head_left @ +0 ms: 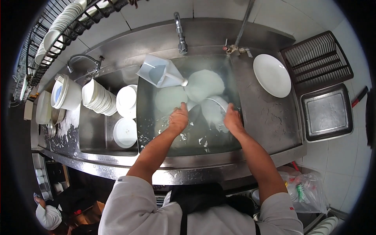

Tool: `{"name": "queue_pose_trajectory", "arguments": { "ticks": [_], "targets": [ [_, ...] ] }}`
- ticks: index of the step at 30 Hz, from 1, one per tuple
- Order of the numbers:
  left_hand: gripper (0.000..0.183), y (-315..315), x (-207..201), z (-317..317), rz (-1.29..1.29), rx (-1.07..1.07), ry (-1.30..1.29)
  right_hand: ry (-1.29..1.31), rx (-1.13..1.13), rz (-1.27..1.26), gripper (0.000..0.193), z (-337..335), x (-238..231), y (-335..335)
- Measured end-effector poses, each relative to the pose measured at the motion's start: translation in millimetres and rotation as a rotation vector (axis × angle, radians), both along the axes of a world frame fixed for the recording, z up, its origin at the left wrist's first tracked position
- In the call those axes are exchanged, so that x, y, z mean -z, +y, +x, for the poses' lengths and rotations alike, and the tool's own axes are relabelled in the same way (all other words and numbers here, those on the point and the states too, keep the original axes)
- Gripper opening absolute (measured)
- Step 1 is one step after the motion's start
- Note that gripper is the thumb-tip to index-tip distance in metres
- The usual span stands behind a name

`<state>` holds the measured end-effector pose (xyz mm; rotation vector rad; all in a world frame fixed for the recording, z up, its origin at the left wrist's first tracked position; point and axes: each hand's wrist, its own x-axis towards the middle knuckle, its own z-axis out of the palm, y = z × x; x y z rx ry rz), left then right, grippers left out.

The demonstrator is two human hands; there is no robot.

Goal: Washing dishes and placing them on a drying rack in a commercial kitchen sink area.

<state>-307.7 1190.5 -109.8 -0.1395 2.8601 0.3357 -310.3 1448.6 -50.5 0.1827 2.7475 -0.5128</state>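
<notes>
Both of my hands are at the water in a filled steel sink basin (152, 139). My right hand (234, 120) grips the right rim of a white dish (213, 111), tilted and partly under water. My left hand (179, 118) is closed at a white edge on the dish's left side; its fingertips are partly hidden. Beyond them, a large white plate (204, 84) and another white plate (170, 98) lie in the cloudy water. A translucent plastic jug (160, 72) with a cut-open end rests on its side at the basin's far left.
Stacked white dishes (100, 98), a round white dish (125, 132) and a white bucket (70, 94) stand left. An oval plate (272, 75) lies on the right drainboard, near a dark rack (317, 60) and metal tray (328, 113). A faucet (180, 35) overhangs the basin.
</notes>
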Motion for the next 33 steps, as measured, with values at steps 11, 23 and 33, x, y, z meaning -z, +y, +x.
{"name": "queue_pose_trajectory", "arguments": {
  "ticks": [11,23,33],
  "targets": [
    [0.063,-87,-151,2,-0.082,0.44,0.744,0.805,-0.199,-0.019,0.037,10,-86,57],
    [0.068,-16,-279,-35,0.268,0.433,1.146,1.35,0.314,-0.255,0.052,84,-156,149],
    [0.047,216,-100,-32,1.156,-0.052,-0.257,0.928,1.406,-1.176,0.043,278,-132,202]
  ]
}}
